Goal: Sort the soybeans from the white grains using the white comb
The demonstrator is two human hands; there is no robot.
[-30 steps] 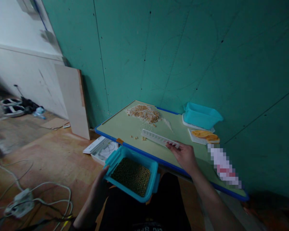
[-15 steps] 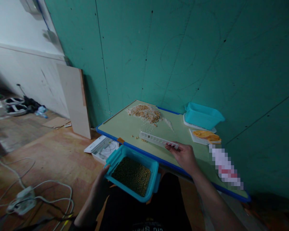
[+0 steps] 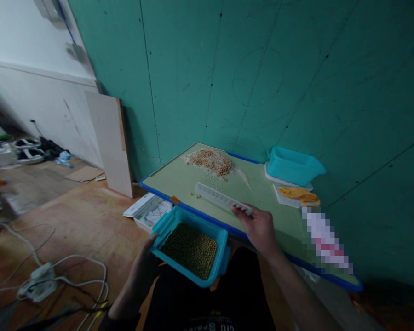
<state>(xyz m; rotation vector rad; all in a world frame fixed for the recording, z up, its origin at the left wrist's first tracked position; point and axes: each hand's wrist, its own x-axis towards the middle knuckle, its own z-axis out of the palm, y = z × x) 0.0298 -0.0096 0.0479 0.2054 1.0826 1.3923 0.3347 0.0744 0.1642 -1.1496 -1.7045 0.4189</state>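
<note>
I log: right hand (image 3: 260,225) pinching white tray (image 3: 222,197), now shifted left, end just beside stray beans (image 3: 192,194) on the table (image 3: 169,181), apparently bringing them within reach; left hand (image 3: 145,262) holding teal bin (image 3: 221,250), underside grip too dim to confirm.

A head-worn camera is looking forward and down from above the person's lap (image 3: 250,280), facing a green wall (image 3: 193,69) that is filling much of the upper view. The left hand (image 3: 145,262) and the right hand (image 3: 260,227) are appearing at close range, low in the frame, while the table (image 3: 258,188) is lying under and beyond the right one. The wide view is reaching leftward over the floor (image 3: 106,220) to a white wall (image 3: 27,41), and its lower edge is cutting off the right forearm (image 3: 301,289)
</note>
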